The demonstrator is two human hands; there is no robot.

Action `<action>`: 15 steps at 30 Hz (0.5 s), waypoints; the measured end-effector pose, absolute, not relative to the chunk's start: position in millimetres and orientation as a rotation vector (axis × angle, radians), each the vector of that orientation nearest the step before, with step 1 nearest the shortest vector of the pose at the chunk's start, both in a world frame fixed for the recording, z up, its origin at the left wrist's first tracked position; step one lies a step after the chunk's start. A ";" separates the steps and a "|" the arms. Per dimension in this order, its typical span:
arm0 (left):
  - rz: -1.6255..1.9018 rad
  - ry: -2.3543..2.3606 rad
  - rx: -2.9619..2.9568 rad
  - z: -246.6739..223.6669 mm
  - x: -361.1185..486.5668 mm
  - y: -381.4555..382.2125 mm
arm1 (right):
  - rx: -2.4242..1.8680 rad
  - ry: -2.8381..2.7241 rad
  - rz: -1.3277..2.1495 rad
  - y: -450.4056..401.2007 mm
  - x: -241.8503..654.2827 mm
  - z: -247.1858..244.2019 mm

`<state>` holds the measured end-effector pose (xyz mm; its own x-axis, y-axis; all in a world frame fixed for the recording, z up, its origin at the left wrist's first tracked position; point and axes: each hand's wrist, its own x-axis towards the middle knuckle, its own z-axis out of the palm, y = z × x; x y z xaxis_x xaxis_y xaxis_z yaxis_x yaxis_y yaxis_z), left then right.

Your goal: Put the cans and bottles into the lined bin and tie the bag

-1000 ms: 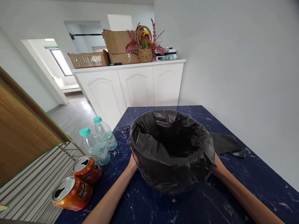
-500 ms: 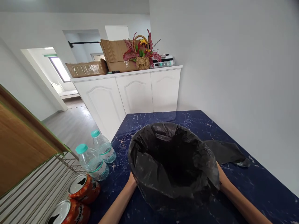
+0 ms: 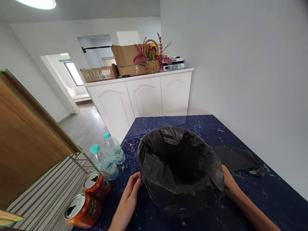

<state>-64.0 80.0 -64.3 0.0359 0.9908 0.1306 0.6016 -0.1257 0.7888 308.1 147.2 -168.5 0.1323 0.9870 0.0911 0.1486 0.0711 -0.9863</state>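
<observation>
A round bin lined with a black plastic bag [image 3: 166, 186] stands on the dark blue marbled table [image 3: 149, 123], its mouth facing up. The bag is folded over the rim. At the bin's left side is my left hand [image 3: 131, 189], fingers bent, their tips by the bag. My right hand [image 3: 229, 183] is against the bin's right side, its fingers hidden behind the bag. Another piece of black plastic [image 3: 238, 158] lies flat to the right of the bin.
Two clear bottles with teal caps [image 3: 106, 165] and two orange cans [image 3: 84, 210] stand at the left, beside a wire rack [image 3: 53, 189] and a brown board [image 3: 29, 138]. Behind are a white cabinet [image 3: 149, 99], cardboard boxes [image 3: 99, 73] and a flower basket [image 3: 152, 66].
The view has shifted, so most things sit slightly further right. My left hand has come out from behind the bin's side, and more of its fingers show.
</observation>
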 end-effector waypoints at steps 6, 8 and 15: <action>0.608 1.640 2.666 27.1 -107.9 49.7 | -1.279 -1.241 1.006 151.0 309.7 -175.6; 0.661 1.837 2.807 61.2 -120.6 68.9 | -1.266 -1.236 1.020 150.8 310.5 -177.6; -0.113 2.423 2.624 115.6 -156.5 182.1 | -1.232 -1.213 1.071 149.3 312.7 -184.8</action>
